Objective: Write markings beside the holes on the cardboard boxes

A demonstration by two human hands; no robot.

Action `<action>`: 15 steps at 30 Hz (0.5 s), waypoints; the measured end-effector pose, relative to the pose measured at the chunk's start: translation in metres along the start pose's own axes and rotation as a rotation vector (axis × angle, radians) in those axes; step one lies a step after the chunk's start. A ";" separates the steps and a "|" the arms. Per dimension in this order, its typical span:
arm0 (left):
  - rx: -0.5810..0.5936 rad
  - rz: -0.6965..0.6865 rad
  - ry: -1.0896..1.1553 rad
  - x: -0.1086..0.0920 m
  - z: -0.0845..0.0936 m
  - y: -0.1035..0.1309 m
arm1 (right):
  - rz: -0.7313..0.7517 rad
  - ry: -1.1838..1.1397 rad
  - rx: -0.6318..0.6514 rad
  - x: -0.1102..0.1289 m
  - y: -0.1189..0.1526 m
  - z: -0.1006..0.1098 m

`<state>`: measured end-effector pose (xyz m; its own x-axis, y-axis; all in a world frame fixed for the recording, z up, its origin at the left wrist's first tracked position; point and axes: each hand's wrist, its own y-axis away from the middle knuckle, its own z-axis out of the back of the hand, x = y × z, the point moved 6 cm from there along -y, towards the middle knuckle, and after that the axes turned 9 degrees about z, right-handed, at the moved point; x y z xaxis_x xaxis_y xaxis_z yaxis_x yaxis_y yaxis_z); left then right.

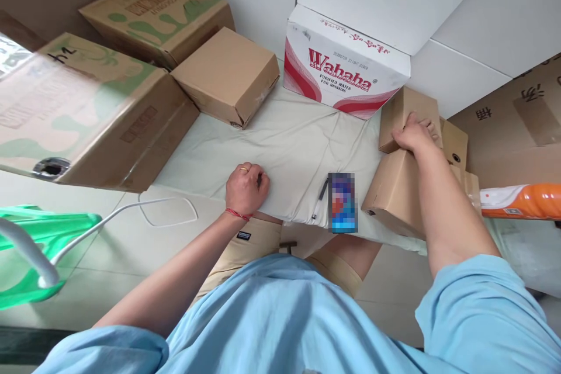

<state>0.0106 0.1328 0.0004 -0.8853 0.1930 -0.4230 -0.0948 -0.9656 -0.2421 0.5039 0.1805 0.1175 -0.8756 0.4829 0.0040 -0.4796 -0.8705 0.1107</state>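
My left hand [248, 188] rests on the cloth-covered table [302, 146] as a loose fist, with a ring and a red bracelet; nothing shows in it. My right hand [416, 130] reaches out to the right, its fingers bent against a small brown cardboard box [397, 114] and gripping it. Nearer me, under my wrist, stands another brown carton [392, 190]. More small cartons [453, 137] lie partly hidden behind my forearm. Between my hands are a phone [343, 203] with a blurred screen and a dark pen [322, 193].
A white and red Wahaba water box [346, 64] stands against the wall. To the left are a plain carton [225, 76] and two green-patterned cartons [162, 11]. An orange and white object [521, 200] lies at right. A white cable [118, 210] hangs by a green basket [52, 228].
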 end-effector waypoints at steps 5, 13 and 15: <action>-0.007 -0.003 0.011 -0.001 0.001 0.000 | 0.074 -0.008 -0.129 0.003 0.043 0.019; 0.015 0.004 0.018 0.002 0.000 0.001 | 0.215 0.087 -0.098 -0.010 0.242 -0.039; 0.014 -0.002 0.019 0.002 0.000 0.001 | 0.163 0.073 -0.083 -0.029 0.261 -0.052</action>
<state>0.0088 0.1324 -0.0007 -0.8764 0.1976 -0.4392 -0.1027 -0.9677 -0.2303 0.4011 -0.0657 0.0941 -0.9423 0.3297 -0.0577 -0.3319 -0.9428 0.0324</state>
